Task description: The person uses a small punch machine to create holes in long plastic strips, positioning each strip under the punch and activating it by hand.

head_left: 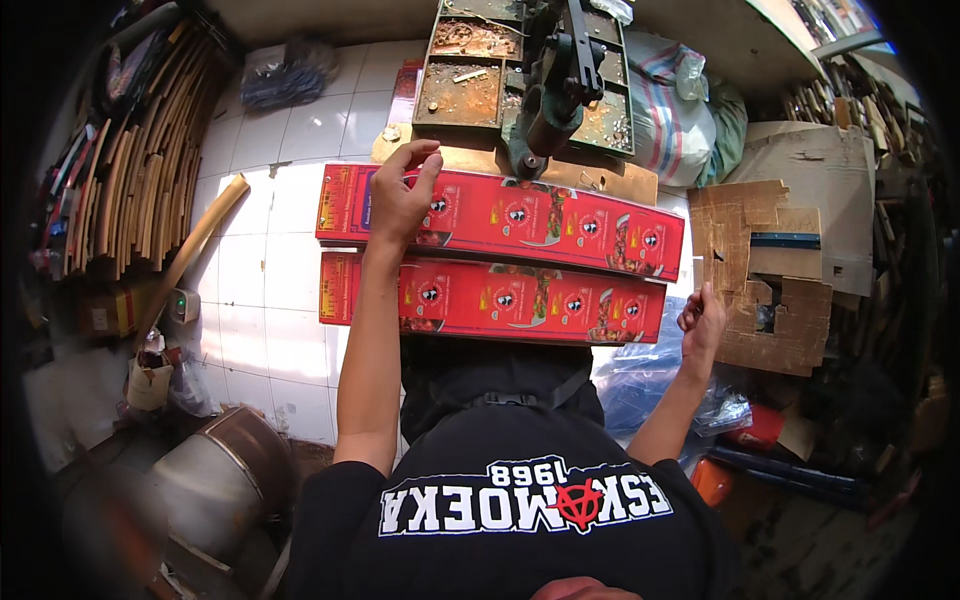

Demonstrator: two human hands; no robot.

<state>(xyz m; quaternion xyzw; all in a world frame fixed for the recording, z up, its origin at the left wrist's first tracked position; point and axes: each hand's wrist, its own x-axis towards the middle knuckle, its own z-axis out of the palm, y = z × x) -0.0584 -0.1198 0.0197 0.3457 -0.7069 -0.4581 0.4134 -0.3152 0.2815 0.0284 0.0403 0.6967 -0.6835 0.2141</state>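
Note:
Two long, flat red printed cardboard pieces, the far one (590, 232) and the near one (470, 298), lie side by side in front of me. My left hand (400, 200) is over the left part of the far piece. Its thumb and fingertips are brought together, and anything pinched between them is too small to make out. My right hand (704, 325) is raised beyond the right ends of both pieces, pinching a small white strip (698, 272) that points upward. Beyond the far piece stands a dark green metal bench press (553, 120) with a lever.
Compartment trays (458, 95) with small metal bits flank the press. Stacked cardboard sheets (140, 150) line the left side. On the right lie cut brown cardboard (770, 300) and a striped sack (665, 110). Clear plastic (650, 375) is below my right hand; a metal drum (225, 470) stands lower left.

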